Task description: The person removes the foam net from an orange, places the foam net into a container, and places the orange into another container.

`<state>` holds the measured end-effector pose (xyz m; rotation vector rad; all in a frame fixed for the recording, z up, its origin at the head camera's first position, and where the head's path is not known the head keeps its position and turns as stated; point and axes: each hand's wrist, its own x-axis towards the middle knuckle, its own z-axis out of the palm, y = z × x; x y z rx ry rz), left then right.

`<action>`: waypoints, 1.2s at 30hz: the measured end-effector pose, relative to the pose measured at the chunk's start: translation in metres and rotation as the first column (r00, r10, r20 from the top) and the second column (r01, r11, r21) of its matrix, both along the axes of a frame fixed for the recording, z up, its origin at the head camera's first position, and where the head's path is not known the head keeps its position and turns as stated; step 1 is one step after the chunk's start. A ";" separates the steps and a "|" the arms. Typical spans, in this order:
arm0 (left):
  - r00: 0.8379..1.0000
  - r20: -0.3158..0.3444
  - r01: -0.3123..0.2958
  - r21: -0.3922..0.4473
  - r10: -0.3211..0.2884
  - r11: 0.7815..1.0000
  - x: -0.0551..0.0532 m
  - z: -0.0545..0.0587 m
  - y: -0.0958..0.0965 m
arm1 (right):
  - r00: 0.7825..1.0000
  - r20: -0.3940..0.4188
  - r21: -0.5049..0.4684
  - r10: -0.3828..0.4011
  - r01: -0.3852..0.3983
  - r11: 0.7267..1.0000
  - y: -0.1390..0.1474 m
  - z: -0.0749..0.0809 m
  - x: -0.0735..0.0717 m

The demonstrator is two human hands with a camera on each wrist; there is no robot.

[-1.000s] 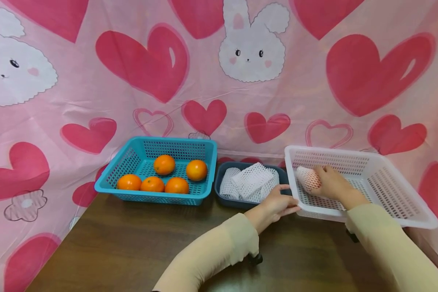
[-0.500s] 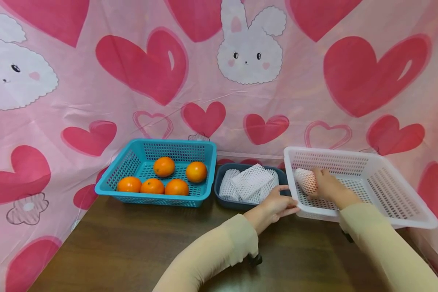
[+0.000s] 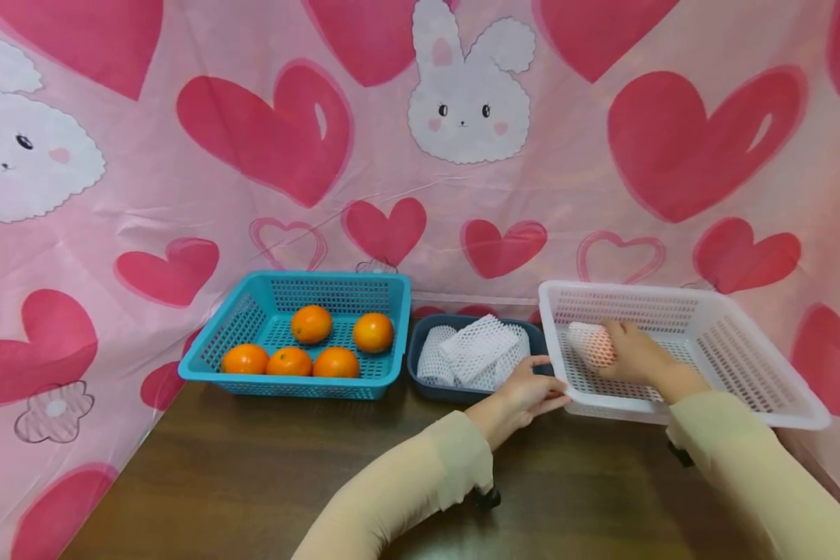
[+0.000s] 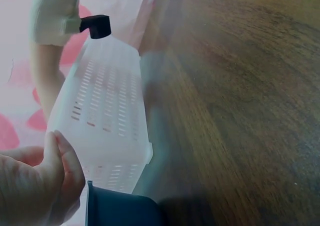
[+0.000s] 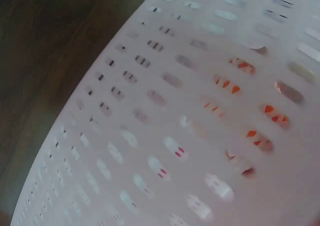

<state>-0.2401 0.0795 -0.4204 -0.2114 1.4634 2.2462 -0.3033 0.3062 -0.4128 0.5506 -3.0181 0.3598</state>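
Note:
In the head view my right hand (image 3: pixel 635 354) grips an orange wrapped in a white foam net (image 3: pixel 592 344), inside the left part of the white plastic basket (image 3: pixel 763 416). The net's white end points left. Through the slots of the basket wall (image 5: pixel 170 111) the right wrist view shows patches of orange; the hand itself is hidden there. My left hand (image 3: pixel 525 393) pinches the basket's rim at its front left corner. Close up, the left wrist view has the thumb and fingers of that left hand (image 4: pixel 45 181) at the rim of the white basket (image 4: pixel 105 101).
A blue basket (image 3: pixel 290 386) with several bare oranges (image 3: pixel 311 324) stands at the left on the brown table (image 3: pixel 252 467). Between the baskets sits a dark blue-grey tray (image 3: pixel 441 394) of white foam nets (image 3: pixel 479 350). A pink patterned cloth (image 3: pixel 392 171) hangs behind.
The head view has shifted slightly. My right hand keeps hold of the netted orange in the white basket, moving only a little. The left hand stays at the rim.

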 end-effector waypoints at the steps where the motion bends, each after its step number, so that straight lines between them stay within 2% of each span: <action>1: 1.000 -0.001 -0.001 -0.002 0.001 1.000 0.000 0.000 0.000 | 1.000 -0.001 -0.002 0.008 -0.008 1.000 0.000 0.003 0.002; 8: 1.000 -0.014 0.008 -0.002 -0.008 1.000 0.000 0.000 -0.004 | 0.999 0.004 -0.041 0.035 -0.035 0.999 -0.003 0.023 0.016; 17: 1.000 -0.017 0.023 -0.016 -0.024 1.000 -0.002 0.002 -0.010 | 0.998 -0.025 -0.024 0.061 -0.062 0.998 -0.012 0.042 0.030; 24: 0.992 0.029 0.122 -0.033 -0.121 0.992 -0.009 0.008 -0.022 | 0.997 -0.044 -0.058 0.067 -0.069 0.996 -0.024 0.053 0.045; 28: 0.985 0.034 0.173 -0.043 -0.172 0.984 -0.013 0.011 -0.032 | 0.995 -0.075 -0.070 0.062 -0.068 0.995 -0.035 0.061 0.053; 36: 0.966 -0.029 0.253 -0.070 -0.256 0.965 -0.016 0.016 -0.052 | 0.984 -0.134 -0.092 0.116 -0.129 0.987 -0.061 0.074 0.069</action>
